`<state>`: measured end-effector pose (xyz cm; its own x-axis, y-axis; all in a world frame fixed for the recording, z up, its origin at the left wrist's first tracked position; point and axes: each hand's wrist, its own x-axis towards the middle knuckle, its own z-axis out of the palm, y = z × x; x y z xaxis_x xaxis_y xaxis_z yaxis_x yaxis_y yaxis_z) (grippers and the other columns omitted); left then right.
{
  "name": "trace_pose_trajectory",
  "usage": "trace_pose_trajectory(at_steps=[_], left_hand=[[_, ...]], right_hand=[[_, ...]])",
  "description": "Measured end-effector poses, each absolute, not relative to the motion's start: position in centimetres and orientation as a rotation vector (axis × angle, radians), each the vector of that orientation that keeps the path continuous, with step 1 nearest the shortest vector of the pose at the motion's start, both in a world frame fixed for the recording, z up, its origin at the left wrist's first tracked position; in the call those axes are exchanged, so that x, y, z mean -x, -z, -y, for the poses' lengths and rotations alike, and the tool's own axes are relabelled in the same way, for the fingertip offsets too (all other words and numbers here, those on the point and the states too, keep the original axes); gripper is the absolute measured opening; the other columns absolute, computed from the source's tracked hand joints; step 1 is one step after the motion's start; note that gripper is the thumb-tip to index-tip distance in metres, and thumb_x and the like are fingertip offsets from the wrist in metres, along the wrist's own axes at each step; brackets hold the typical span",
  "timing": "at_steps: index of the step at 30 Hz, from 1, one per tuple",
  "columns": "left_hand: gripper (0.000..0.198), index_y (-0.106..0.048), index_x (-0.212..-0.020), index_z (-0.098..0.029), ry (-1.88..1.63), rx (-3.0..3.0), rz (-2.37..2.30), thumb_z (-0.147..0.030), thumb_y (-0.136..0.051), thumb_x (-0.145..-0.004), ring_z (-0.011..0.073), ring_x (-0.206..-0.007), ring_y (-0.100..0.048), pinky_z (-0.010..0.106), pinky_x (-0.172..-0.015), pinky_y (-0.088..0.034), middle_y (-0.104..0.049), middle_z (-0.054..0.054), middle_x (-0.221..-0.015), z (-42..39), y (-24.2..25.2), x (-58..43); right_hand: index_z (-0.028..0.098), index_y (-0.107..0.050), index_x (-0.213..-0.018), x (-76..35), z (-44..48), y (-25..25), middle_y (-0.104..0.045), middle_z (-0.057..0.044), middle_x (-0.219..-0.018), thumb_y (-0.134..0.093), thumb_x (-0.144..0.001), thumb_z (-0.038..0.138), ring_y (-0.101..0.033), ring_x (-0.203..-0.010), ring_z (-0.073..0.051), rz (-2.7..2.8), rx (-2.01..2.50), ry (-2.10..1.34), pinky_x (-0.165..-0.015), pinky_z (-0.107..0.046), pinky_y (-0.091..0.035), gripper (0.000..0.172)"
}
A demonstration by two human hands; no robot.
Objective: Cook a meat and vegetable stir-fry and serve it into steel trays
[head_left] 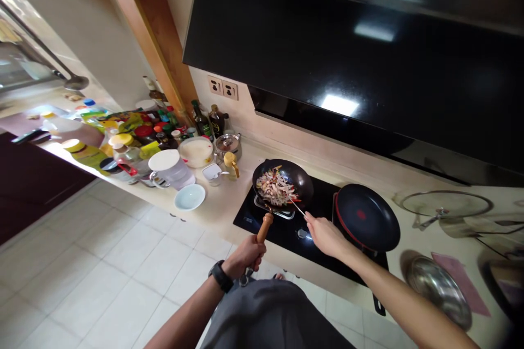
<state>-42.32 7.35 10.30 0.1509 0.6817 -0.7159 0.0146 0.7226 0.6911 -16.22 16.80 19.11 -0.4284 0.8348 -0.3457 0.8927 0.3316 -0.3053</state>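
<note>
My left hand (pixel 246 255) is wrapped around the wooden handle (pixel 265 227) of a dark wok (pixel 301 179) on the left burner. Sliced, mixed food (pixel 275 186) with pale strips and bits of orange and green lies in the wok's left and middle part. Coming in from the right, my right hand (pixel 325 233) grips a thin, pale stick-like utensil (pixel 298 208); its far end reaches into the food, and its exact kind is too small to make out. A black frying pan (pixel 368 218) with a red centre dot sits on the hob to the right of that hand.
Left of the black hob (pixel 249 212) stand a light blue bowl (pixel 190 197), a lidded pitcher (pixel 174 169), a seasoning box (pixel 212 173) and several bottles. On the right are a glass lid (pixel 446 203) and a metal bowl (pixel 440 289). A range hood (pixel 327 54) hangs above.
</note>
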Motion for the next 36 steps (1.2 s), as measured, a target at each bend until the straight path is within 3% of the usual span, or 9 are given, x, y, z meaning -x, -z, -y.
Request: trace_pose_trajectory(at_steps=[4, 11, 16, 19, 23, 26, 30, 36], left_hand=[[0.016, -0.045, -0.082, -0.023, -0.53, -0.632, -1.365, -0.016, -0.058, -0.078, 0.0066, -0.037, -0.042, 0.019, -0.041, -0.036, -0.046, -0.01, -0.05, -6.9, -10.4, 41.8], [0.018, -0.048, -0.094, -0.022, -0.509, -0.64, -1.374, -0.015, -0.053, -0.079, 0.0078, -0.037, -0.044, 0.02, -0.042, -0.033, -0.046, -0.011, -0.052, -6.3, -10.2, 41.1], [0.016, -0.049, -0.094, -0.021, -0.509, -0.67, -1.39, -0.017, -0.055, -0.08, 0.0076, -0.038, -0.042, 0.021, -0.043, -0.036, -0.046, -0.011, -0.052, -6.3, -9.6, 40.6], [0.017, -0.049, -0.094, -0.021, -0.521, -0.686, -1.415, -0.017, -0.055, -0.079, 0.0083, -0.039, -0.043, 0.021, -0.043, -0.037, -0.047, -0.011, -0.053, -6.2, -9.3, 40.8], [0.018, -0.05, -0.094, -0.02, -0.527, -0.692, -1.426, -0.017, -0.058, -0.078, 0.0077, -0.037, -0.042, 0.019, -0.041, -0.034, -0.044, -0.011, -0.05, -6.1, -8.7, 41.4], [0.019, -0.05, -0.094, -0.02, -0.539, -0.701, -1.42, -0.019, -0.06, -0.079, 0.0071, -0.037, -0.043, 0.017, -0.041, -0.034, -0.044, -0.012, -0.05, -6.1, -8.4, 41.7], [0.02, -0.049, -0.095, -0.02, -0.531, -0.716, -1.428, -0.016, -0.058, -0.077, 0.0075, -0.037, -0.044, 0.018, -0.042, -0.037, -0.045, -0.011, -0.05, -6.1, -8.5, 42.0], [0.022, -0.049, -0.094, -0.021, -0.467, -0.727, -1.413, -0.013, -0.056, -0.075, 0.0102, -0.037, -0.045, 0.022, -0.043, -0.038, -0.047, -0.009, -0.05, -6.6, -9.2, 42.8]], right_hand=[[0.011, -0.047, -0.156, 14.2, -13.0, -20.3, -0.076, -0.019, -0.107, -0.033, -0.106, 0.023, -0.075, -0.091, -0.025, -2.414, -1.547, 0.454, -0.078, -0.03, -0.051, 0.053], [0.019, -0.052, -0.154, 13.3, -12.1, -26.4, -0.075, -0.015, -0.101, -0.037, -0.103, 0.021, -0.074, -0.083, -0.026, -2.346, -1.4, 0.32, -0.07, -0.032, -0.05, 0.054], [0.013, -0.045, -0.158, 18.3, -14.0, -21.8, -0.073, -0.021, -0.111, -0.042, -0.094, 0.006, -0.075, -0.097, -0.03, -2.224, -1.418, 0.297, -0.079, -0.035, -0.052, 0.065], [0.014, -0.044, -0.159, 17.9, -15.9, -18.5, -0.072, -0.02, -0.119, -0.04, -0.099, 0.013, -0.075, -0.1, -0.028, -2.246, -1.604, 0.346, -0.085, -0.035, -0.053, 0.06], [0.014, -0.061, -0.144, 12.3, -18.5, -17.3, -0.077, -0.015, -0.11, -0.041, -0.104, 0.029, -0.074, -0.096, -0.024, -2.446, -1.856, 0.726, -0.087, -0.032, -0.055, 0.047], [0.015, -0.061, -0.145, 9.2, -20.9, -17.1, -0.075, -0.007, -0.089, -0.046, -0.103, 0.033, -0.068, -0.064, -0.016, -2.362, -2.097, 1.05, -0.065, -0.027, -0.055, 0.048], [0.016, -0.059, -0.144, 10.0, -25.0, -16.0, -0.064, 0.001, -0.076, -0.044, -0.104, 0.03, -0.049, -0.043, -0.007, -2.115, -2.272, 1.375, -0.04, -0.019, -0.037, 0.044], [0.015, -0.066, -0.106, 13.4, -32.2, -16.6, -0.057, 0.004, -0.067, -0.056, -0.102, 0.035, -0.035, -0.039, -0.002, -1.658, -1.917, 1.838, -0.033, -0.013, -0.019, 0.022]])
